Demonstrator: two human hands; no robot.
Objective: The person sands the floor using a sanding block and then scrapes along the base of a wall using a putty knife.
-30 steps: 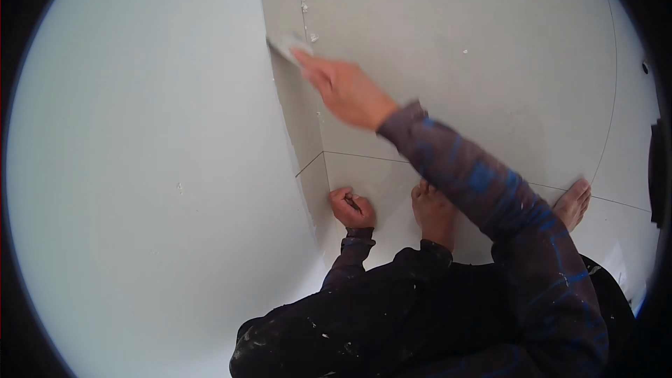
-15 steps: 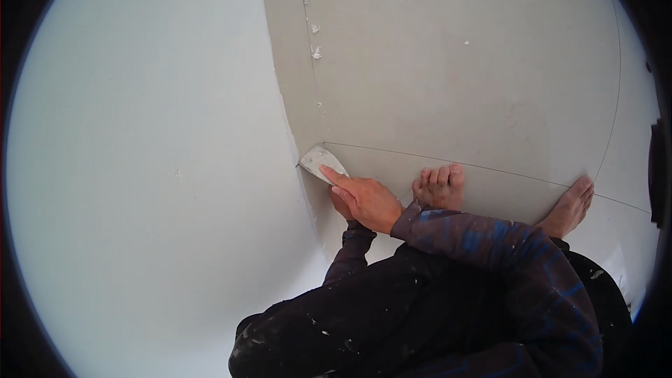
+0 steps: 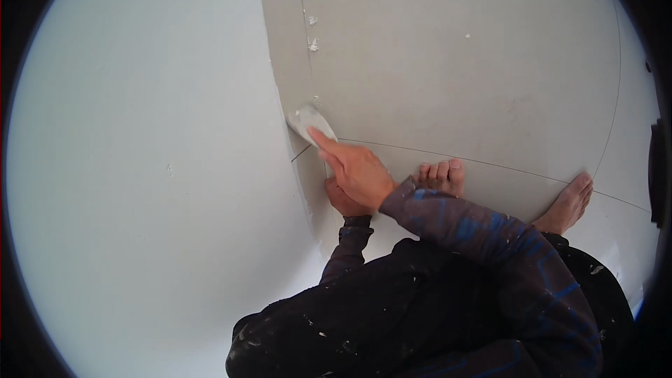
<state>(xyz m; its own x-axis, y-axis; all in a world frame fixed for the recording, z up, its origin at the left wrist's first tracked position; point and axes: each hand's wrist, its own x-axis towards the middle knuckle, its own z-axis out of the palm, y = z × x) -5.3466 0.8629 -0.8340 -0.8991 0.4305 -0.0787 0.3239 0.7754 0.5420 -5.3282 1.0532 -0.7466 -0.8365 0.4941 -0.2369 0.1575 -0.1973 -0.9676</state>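
Observation:
My right hand (image 3: 360, 175) is wrapped round a scraper (image 3: 308, 120), its forefinger stretched along the pale, putty-smeared blade. The blade, slightly blurred, lies over the floor tile close to the foot of the white wall (image 3: 161, 133). Below and partly behind it is my left hand (image 3: 343, 199), low by the floor with its fingers curled in. What it holds, if anything, is hidden. White crumbs (image 3: 313, 45) dot the tile joint running up from the blade.
Beige floor tiles (image 3: 455, 98) with thin dark joints spread to the right of the wall. My bare feet (image 3: 442, 176) rest on them beside my hands. My black, paint-spotted trouser leg (image 3: 329, 308) fills the lower part of the view.
The scraper and my right hand have moved up along the wall's foot, past the cross joint. More of my left hand shows now. The view has shifted slightly.

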